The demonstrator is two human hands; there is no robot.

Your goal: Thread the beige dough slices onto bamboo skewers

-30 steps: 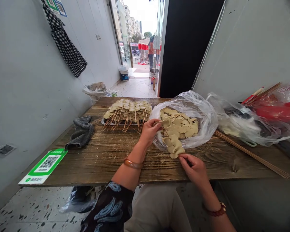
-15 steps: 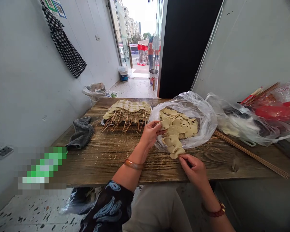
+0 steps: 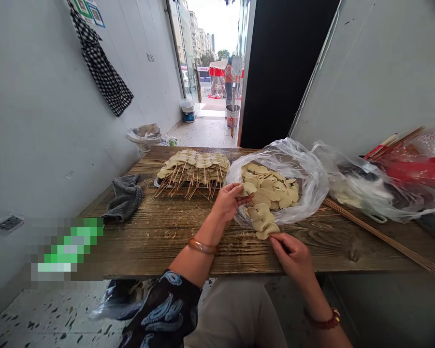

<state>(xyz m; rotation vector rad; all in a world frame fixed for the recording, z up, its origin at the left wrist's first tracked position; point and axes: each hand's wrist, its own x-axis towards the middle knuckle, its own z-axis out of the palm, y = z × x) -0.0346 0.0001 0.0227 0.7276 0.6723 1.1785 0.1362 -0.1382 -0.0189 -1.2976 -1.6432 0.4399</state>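
My left hand (image 3: 227,202) pinches a thin, pale round slice (image 3: 248,189), which looks like potato, at the near left side of an open clear plastic bag (image 3: 313,181). Inside the bag lies a heap of the same slices (image 3: 271,183). My right hand (image 3: 293,255) is closed at the lower end of a skewer, mostly hidden by the overlapping slices (image 3: 263,220) threaded on it. These hang over the bag's near edge, just below my left fingers. To the left, filled skewers (image 3: 194,166) are stacked on a metal tray (image 3: 156,182), their bare sticks pointing towards me.
A bundle of bare bamboo skewers (image 3: 384,237) lies on the wooden table (image 3: 159,251) at right, beside more plastic bags (image 3: 366,188). A grey cloth (image 3: 123,198) lies at left. Beyond the table, a person (image 3: 229,79) stands outside the doorway.
The slice in my left fingers has tipped lower towards the threaded ones. My right hand keeps its hold almost unmoved. The whole view has shifted slightly.
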